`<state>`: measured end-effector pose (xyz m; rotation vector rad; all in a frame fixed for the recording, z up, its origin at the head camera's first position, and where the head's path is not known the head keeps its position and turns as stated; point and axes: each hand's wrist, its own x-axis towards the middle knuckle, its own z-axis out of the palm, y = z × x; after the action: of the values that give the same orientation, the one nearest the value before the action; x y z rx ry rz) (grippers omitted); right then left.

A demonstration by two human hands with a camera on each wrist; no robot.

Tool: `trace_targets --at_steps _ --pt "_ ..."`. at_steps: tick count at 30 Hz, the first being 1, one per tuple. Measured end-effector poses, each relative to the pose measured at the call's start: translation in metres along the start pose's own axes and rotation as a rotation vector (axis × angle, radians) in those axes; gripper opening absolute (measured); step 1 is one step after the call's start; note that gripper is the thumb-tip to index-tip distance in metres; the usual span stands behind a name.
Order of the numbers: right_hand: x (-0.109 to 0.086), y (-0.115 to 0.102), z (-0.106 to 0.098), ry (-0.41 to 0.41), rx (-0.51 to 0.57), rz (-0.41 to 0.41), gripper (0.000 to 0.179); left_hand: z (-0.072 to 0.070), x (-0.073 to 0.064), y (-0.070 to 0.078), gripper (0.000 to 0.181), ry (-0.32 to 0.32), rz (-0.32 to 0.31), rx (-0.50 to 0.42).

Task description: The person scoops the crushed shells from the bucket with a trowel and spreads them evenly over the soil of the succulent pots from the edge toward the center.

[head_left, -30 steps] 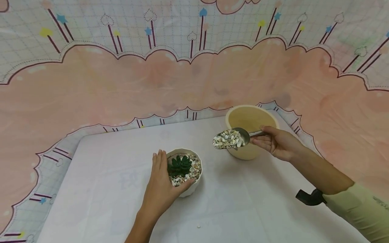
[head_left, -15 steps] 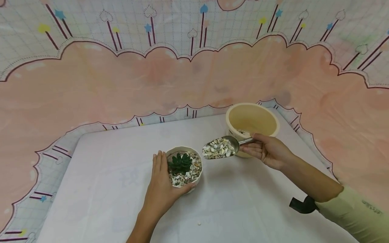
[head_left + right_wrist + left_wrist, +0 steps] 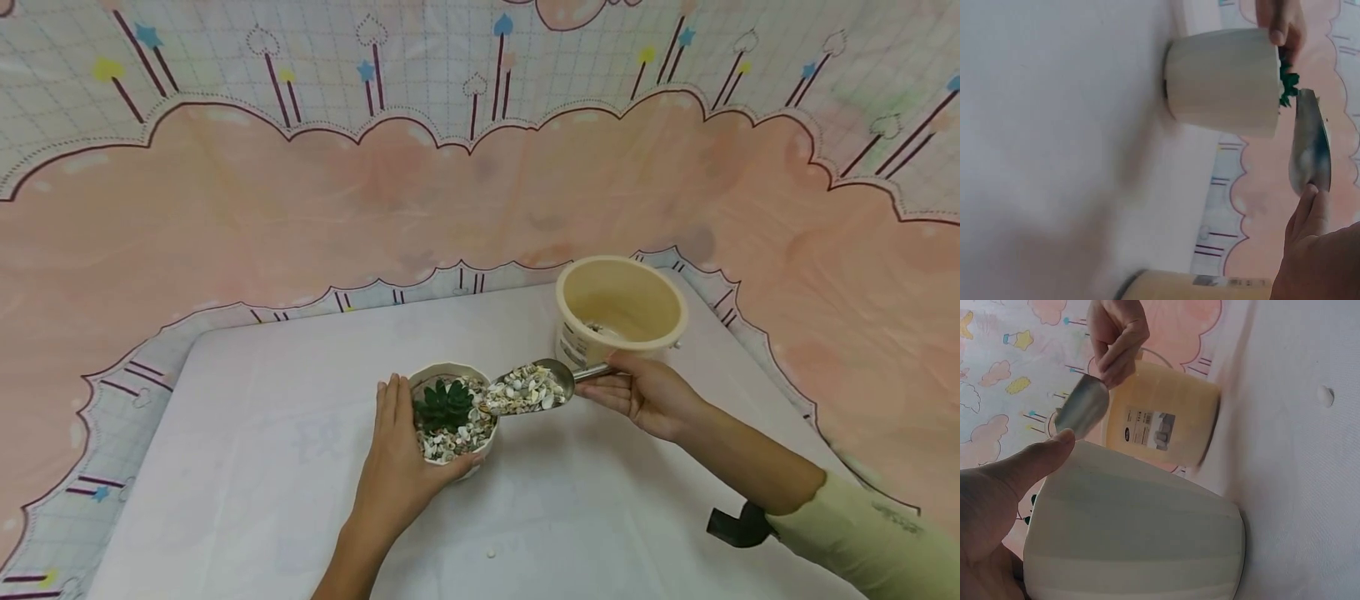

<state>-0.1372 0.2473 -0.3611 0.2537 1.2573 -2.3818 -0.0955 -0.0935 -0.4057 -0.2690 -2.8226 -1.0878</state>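
A white faceted flower pot (image 3: 1129, 519) stands upright on the table, holding a dark green succulent (image 3: 444, 404) among pale shell-like chips. My left hand (image 3: 401, 454) grips the pot from the left, fingers along its far left side and thumb over the near rim. Pinched by its handle in my right hand (image 3: 651, 398) is a metal scoop (image 3: 555, 375) heaped with the same chips. The scoop's tip overlaps the pot's right rim in the head view; the right wrist view places the scoop (image 3: 1310, 150) above the rim, beside the succulent.
Behind the right hand stands a cream bucket (image 3: 622, 292) with a few chips in its bottom and a label (image 3: 1150, 429) on its wall. One small pale chip (image 3: 491, 553) lies on the white-covered table (image 3: 262, 467). A patterned cloth (image 3: 337, 200) hangs behind.
My right hand has carried the filled scoop left and nearer, from in front of the bucket to the pot's right rim. The left hand stays on the pot.
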Motion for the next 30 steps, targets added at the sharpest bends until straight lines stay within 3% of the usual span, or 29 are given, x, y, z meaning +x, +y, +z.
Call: trace_targets --at_steps 14,25,30 --pt "0.010 0.011 0.004 0.026 -0.034 0.007 0.031 0.000 -0.001 -0.001 0.136 0.005 0.000 -0.013" --pt "0.009 0.010 0.008 0.013 -0.115 -0.074 0.025 0.001 -0.002 0.001 0.137 0.013 -0.014 -0.026" --pt "0.008 0.008 0.011 0.014 -0.166 -0.118 0.026 0.001 -0.002 0.001 0.135 0.040 0.015 -0.026"
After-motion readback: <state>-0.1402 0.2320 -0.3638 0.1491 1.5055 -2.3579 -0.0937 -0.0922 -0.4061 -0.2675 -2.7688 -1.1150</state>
